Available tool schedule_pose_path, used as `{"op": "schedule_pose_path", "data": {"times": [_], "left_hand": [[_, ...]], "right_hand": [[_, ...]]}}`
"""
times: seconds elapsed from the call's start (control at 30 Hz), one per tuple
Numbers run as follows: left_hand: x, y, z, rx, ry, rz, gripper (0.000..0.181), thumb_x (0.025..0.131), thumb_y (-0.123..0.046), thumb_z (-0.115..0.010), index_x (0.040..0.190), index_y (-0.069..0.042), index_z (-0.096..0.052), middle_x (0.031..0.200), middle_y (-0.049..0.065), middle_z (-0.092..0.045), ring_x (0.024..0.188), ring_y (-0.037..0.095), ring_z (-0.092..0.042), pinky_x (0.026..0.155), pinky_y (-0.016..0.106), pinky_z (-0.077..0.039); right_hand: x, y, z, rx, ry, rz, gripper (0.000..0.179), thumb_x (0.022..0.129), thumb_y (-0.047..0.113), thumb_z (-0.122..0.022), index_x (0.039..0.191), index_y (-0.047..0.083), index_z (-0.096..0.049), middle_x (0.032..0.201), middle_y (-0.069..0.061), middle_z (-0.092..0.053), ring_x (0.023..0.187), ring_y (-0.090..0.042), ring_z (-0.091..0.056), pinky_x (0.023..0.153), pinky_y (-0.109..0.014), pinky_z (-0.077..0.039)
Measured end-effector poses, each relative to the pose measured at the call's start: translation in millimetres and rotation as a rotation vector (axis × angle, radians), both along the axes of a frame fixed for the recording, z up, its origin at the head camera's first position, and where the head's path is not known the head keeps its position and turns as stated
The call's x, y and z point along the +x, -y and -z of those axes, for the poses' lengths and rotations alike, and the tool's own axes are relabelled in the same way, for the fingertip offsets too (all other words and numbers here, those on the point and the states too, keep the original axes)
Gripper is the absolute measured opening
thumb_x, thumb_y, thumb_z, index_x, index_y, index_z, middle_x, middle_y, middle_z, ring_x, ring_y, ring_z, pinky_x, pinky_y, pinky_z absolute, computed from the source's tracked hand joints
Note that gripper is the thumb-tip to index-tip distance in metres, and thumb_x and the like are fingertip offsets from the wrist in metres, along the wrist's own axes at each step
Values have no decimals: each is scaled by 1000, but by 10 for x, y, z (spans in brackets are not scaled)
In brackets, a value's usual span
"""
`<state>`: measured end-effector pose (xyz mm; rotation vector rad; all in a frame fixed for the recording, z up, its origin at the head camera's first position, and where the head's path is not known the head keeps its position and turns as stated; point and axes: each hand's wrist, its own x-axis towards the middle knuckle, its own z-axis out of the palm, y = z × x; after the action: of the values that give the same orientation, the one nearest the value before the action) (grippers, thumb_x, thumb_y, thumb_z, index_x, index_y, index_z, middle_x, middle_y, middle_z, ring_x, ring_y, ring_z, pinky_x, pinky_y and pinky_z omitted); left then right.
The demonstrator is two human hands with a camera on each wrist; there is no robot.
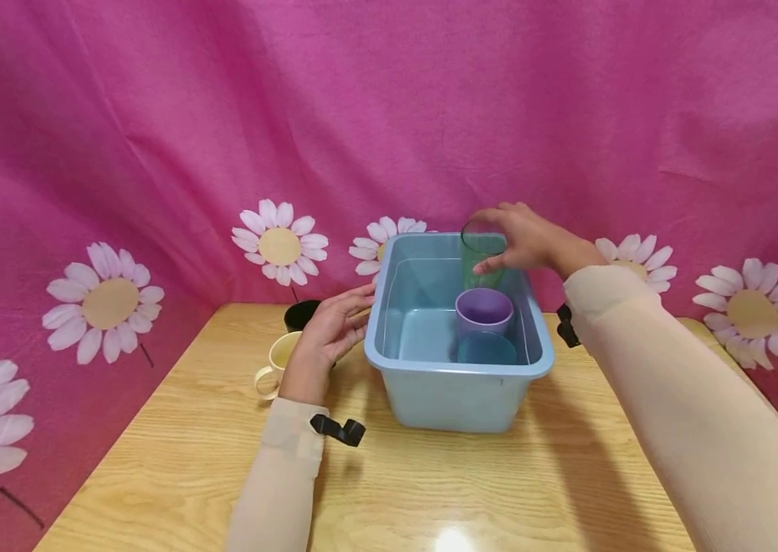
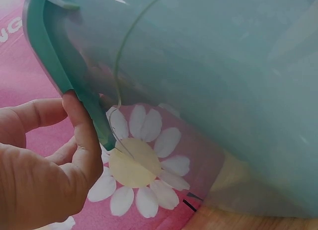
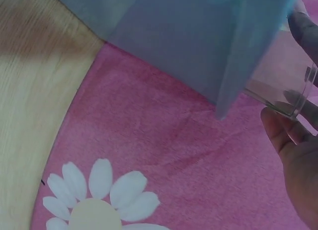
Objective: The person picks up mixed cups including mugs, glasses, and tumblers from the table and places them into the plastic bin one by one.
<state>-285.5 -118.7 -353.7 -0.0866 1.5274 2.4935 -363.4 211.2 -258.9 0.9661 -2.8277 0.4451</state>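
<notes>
My right hand (image 1: 526, 236) grips a clear green glass (image 1: 473, 264) near its top, at the back right of the blue plastic basin (image 1: 457, 399). The thumb is on the near side and the fingers go round the far side. In the right wrist view the glass (image 3: 283, 73) shows past the basin's edge, between thumb and fingers. A purple cup (image 1: 484, 305) stands in the basin, with a blue-teal cup (image 1: 487, 349) in front of it. My left hand (image 1: 335, 331) touches the basin's left rim with its fingertips; the left wrist view shows them at the rim (image 2: 59, 66).
A cream mug (image 1: 281, 354) with its handle to the left stands on the wooden table (image 1: 175, 437), partly behind my left wrist. Behind it is a black cup (image 1: 300, 314). A pink cloth (image 1: 389, 100) with white daisies hangs behind the table.
</notes>
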Motion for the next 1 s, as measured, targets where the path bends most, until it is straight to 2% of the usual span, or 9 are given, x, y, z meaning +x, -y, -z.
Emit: {"op": "schedule_pose_path", "data": {"times": [0.23,0.57,0.8,1.0], "left_hand": [[6,14,-7,0,2,-5,41,98,-5,-63,140,-4,-62,132,9,-63,109,26,-60,85,32,-59],[11,-3,2,-6,-6,-3,41,99,-5,-62,140,-3,-62,131,8,-63,108,26,-60,84,31,-59],[6,16,3,-7,-6,0,38,99,-6,-62,137,-4,-64,130,9,-64,109,26,-60,85,32,-59],[-9,16,9,0,-11,9,40,100,-5,-61,140,-2,-61,127,8,-65,108,26,-61,85,32,-59]], "right_hand": [[-33,27,85,0,53,25,85,78,39,-90,148,10,-52,150,-19,-47,139,-43,-36,112,-65,-30],[-91,46,200,-14,25,-8,89,73,35,-94,145,3,-53,144,-21,-55,135,-40,-43,116,-60,-28],[-101,60,257,-2,69,32,91,74,34,-93,148,5,-50,147,-22,-50,136,-42,-39,112,-63,-34],[-89,63,299,2,69,33,88,74,31,-93,147,5,-52,144,-23,-51,133,-42,-41,109,-63,-37]]}}
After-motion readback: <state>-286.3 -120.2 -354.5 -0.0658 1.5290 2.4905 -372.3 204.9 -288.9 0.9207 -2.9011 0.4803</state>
